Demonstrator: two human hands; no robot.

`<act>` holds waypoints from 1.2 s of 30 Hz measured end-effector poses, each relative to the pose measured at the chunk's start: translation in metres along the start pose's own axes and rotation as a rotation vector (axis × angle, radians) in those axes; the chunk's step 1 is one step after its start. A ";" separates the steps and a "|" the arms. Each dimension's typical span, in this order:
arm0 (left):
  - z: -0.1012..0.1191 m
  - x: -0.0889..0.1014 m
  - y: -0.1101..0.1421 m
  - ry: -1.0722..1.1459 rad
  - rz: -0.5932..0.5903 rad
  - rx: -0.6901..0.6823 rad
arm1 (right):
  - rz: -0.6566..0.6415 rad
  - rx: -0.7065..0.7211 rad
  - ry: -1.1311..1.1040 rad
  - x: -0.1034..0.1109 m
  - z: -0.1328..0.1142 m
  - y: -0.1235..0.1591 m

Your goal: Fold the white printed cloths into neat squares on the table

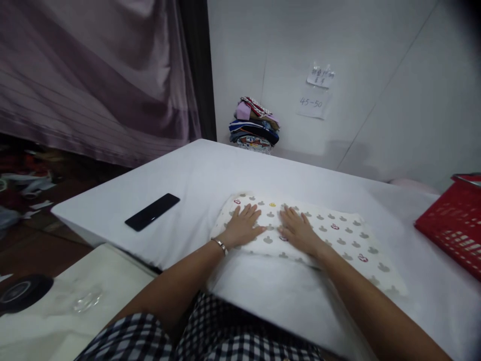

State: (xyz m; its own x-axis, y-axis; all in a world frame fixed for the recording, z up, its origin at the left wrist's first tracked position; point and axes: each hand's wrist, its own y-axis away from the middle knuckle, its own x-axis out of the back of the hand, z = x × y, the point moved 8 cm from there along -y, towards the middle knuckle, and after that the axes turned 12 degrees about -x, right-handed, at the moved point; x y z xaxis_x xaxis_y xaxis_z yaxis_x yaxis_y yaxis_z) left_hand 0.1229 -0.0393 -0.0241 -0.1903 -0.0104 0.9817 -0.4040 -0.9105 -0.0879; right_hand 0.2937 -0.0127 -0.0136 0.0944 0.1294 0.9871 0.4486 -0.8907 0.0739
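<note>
A white cloth (338, 235) printed with grey, red and yellow animal-head shapes lies folded on the white-covered table (188, 170). Flat on its left part rests my left hand (244, 224), fingers spread. My right hand (298, 229) presses palm down a little to the right, its fingers also apart. Neither hand grips anything. Under the cloth's near edge, a clear plastic sheet or bag (270, 281) seems to hang toward my lap, though its outline is hard to make out.
To the left on the table is a black phone (152, 212). A red plastic basket (451, 220) stands at the right edge. Folded fabrics (255, 125) are stacked by the wall. At lower left, a tape roll (24, 293) sits on a pale surface (93, 311).
</note>
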 end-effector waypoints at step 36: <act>-0.052 0.036 -0.017 -0.002 -0.009 0.211 | -0.123 -0.021 -0.101 0.003 -0.020 0.003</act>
State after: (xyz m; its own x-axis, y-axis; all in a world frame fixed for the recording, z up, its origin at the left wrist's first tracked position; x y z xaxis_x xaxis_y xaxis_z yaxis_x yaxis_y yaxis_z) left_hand 0.0766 -0.0024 0.0041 -0.1861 -0.0028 0.9825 -0.2094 -0.9769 -0.0424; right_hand 0.2773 -0.0243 -0.0078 0.1298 0.2802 0.9511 0.4438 -0.8742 0.1970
